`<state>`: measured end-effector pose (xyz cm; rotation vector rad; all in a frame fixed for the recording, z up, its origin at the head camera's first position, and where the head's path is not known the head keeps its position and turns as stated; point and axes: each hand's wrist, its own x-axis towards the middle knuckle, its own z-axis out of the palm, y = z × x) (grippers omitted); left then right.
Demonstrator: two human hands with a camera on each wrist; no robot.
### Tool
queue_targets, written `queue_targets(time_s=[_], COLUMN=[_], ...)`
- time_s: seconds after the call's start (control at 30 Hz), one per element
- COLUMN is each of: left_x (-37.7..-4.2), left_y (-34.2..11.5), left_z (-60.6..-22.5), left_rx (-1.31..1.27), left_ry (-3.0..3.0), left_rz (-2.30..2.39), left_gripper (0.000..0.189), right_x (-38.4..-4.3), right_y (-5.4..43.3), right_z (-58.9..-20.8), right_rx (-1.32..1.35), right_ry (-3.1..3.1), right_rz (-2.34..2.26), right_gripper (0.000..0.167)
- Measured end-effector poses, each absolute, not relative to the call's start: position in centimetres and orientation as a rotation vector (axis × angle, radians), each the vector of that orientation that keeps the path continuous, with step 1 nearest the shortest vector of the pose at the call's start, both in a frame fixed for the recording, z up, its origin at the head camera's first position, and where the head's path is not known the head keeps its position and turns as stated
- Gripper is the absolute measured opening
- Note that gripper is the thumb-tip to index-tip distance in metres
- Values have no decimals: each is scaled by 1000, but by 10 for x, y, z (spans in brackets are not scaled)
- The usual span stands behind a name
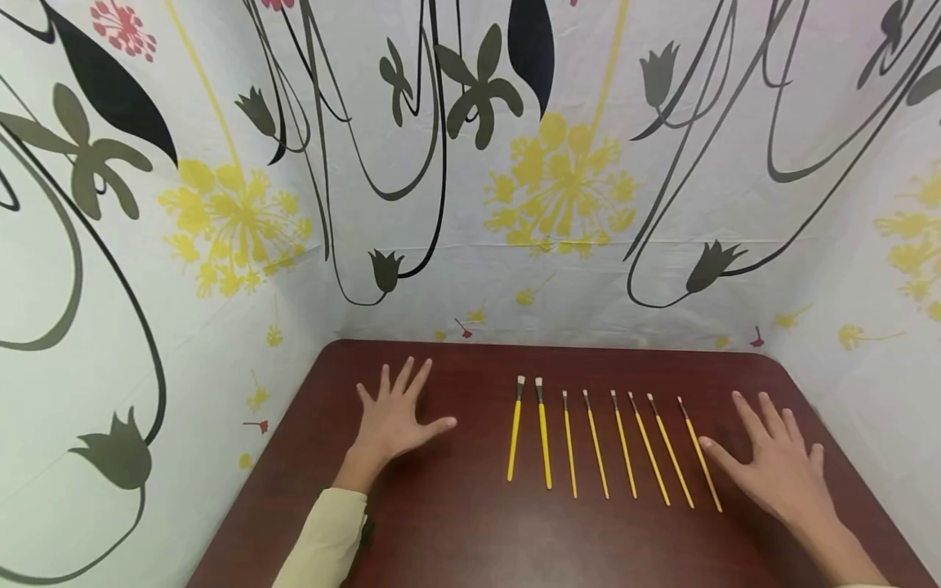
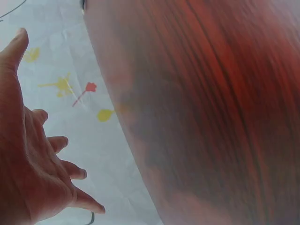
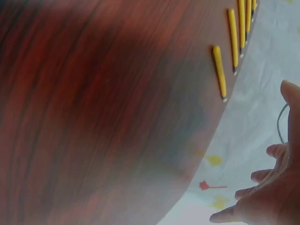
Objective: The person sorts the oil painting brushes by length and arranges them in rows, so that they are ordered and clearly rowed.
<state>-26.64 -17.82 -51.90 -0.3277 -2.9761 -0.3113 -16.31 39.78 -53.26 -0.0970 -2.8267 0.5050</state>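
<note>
Several yellow-handled paintbrushes lie side by side in a row on the dark red table, bristles toward its far edge. The two at the left of the row, a wide brush and another wide brush, have broader white tips than the slim ones. My left hand is spread over the table left of the row, holding nothing. At the right end, my right hand is spread too, its thumb close to the last slim brush. The right wrist view also shows that end brush apart from the hand.
The table has rounded far corners and a glossy wood grain. Behind it and at both sides hangs a white sheet printed with flowers, leaves and stems. A light sleeve covers my left forearm.
</note>
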Motion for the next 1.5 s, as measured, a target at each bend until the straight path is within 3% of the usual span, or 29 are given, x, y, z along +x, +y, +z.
queue_targets(time_s=[0.2,0.53,0.87,1.07,1.3,1.5], left_x=[-263,-261,-259,-256,-261,-267], left_y=[-164,-136,-102,-84,-57,-39], left_z=[-515,-514,-518,-524,-529,-530], left_rx=[-366,-459,-565,-528,-300,-183], left_ry=[-2967,-2996,-2926,-2889,-2841,-2906], left_rz=[-499,-971,-1347,-1502,-1730,-1642], left_gripper=[111,103,96,89,83,78], right_x=[-169,-173,-183,-193,-203,-209], right_y=[381,337,286,262,234,207], right_z=[-531,-524,-527,-535,-539,-542], right_rx=[-17,61,133,145,64,-17], right_ry=[-2729,-2598,-2556,-2545,-2594,-2604], right_rz=[554,696,990,1063,1270,1424], right_gripper=[99,79,76,73,65,59])
